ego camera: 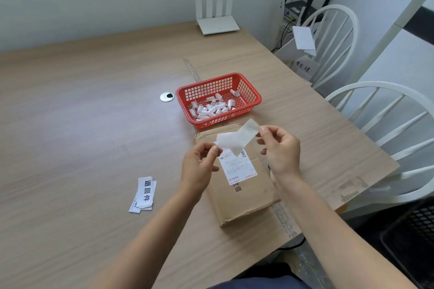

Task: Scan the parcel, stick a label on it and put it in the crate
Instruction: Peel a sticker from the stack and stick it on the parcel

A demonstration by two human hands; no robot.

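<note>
A flat brown cardboard parcel point(244, 197) lies on the table in front of me, with a white shipping slip point(237, 168) stuck on its top. Above its far end I hold a white label point(229, 142) and its translucent backing strip point(249, 130), partly peeled apart. My left hand point(199, 166) pinches the white label's left end. My right hand point(279, 148) pinches the backing strip's right end. Both hands hover above the parcel without touching it.
A red plastic basket point(249, 88) holding several curled white paper scraps stands just beyond the parcel. A small stack of printed labels point(143, 195) lies to the left. White chairs point(385, 110) line the table's right edge. A white router point(217, 24) sits at the back.
</note>
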